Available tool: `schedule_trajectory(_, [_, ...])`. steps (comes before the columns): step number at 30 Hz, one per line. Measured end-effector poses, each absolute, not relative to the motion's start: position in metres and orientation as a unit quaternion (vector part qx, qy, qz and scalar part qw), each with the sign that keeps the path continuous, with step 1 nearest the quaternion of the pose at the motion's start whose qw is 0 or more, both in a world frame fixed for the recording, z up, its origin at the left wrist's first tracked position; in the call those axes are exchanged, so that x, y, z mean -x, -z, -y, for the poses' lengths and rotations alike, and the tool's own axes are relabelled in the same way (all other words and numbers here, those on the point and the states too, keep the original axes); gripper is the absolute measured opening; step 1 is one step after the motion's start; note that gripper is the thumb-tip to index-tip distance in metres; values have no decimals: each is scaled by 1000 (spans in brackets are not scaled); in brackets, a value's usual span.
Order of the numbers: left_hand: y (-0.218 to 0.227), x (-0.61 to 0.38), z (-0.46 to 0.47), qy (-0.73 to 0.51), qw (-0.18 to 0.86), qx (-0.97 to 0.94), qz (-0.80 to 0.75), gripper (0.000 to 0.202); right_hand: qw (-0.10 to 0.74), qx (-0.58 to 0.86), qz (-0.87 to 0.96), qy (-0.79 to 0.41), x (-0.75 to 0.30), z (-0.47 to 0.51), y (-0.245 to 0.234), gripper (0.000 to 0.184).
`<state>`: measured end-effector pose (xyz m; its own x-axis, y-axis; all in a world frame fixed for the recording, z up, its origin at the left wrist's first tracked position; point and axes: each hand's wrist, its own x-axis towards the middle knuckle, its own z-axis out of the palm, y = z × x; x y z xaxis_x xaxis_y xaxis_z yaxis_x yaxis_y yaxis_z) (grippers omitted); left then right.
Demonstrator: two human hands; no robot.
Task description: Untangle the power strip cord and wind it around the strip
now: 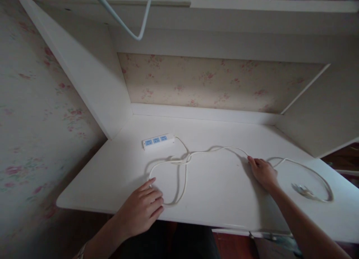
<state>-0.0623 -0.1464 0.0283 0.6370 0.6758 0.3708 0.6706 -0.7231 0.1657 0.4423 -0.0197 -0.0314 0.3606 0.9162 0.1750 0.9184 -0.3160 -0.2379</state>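
A white power strip [158, 141] with blue socket faces lies on the white desk, and its white power cord [186, 184] trails forward into a loose crossing and a loop. My left hand [143, 208] is at the near left of that loop, fingers bent over the cord and closed on it; its thumb is hidden. My right hand [263, 172] pinches the same cord farther along, to the right. Past that hand the cord curves round to its plug [304, 191], which lies on the desk's right side and looks blurred.
The white desktop [215, 191] has a rounded left corner. Side panels [92, 72] and an overhead shelf [224, 21] enclose its back. A pale bent rod or cable [137, 37] hangs from above. My legs [193, 242] are below the front edge.
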Motion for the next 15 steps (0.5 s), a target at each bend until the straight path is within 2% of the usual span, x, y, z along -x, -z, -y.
schedule_trajectory(3, [-25, 55, 153, -198, 45, -919, -337, 11, 143, 804, 577, -1, -433, 26, 30, 56])
schedule_trajectory(6, [-31, 51, 141, -256, 46, -905, -336, 18, 157, 799, 580, -15, -429, 29, 27, 52])
schedule_trajectory(10, [-39, 55, 98, -335, 73, -808, -479, 29, 216, 792, 566, -65, -429, 30, 23, 50])
schedule_trajectory(15, [-33, 52, 54, -294, 290, -759, -504, 30, 372, 754, 522, -146, -420, 28, 12, 54])
